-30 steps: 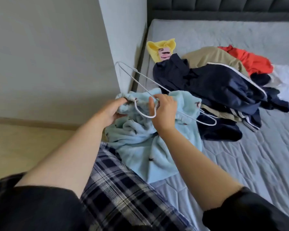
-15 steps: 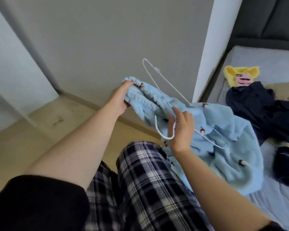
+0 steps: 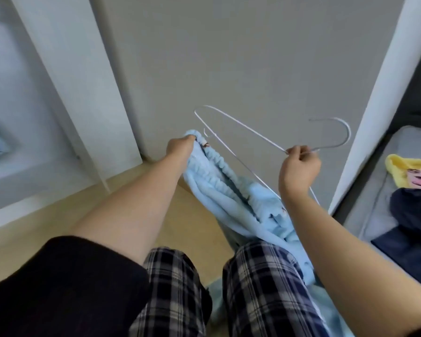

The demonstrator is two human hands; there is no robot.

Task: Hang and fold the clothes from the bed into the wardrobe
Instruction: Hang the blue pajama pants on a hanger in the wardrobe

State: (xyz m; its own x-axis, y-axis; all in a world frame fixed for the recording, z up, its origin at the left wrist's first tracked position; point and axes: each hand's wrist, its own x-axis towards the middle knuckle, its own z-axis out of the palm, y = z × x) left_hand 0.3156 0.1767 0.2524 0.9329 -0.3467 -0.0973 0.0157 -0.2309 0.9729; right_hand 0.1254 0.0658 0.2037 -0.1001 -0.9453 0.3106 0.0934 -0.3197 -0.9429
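Wardrobe now ahead, hanger (image 3: 241, 132) raised higher

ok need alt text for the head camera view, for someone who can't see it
Seen from above, a person's right hand pinches a white wire hanger at the base of its hook, while the left hand grips the elastic waistband of a light blue fleece garment hanging over plaid-trousered legs. At far right, a yellow garment and dark clothes lie on the bed.

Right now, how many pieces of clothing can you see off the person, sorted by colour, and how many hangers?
Light blue clothing: 1, the fleece garment held by the left hand
Yellow clothing: 1
Dark navy clothing: 1 pile, pieces not countable
Wire hangers: 1, in the right hand
Total: 4
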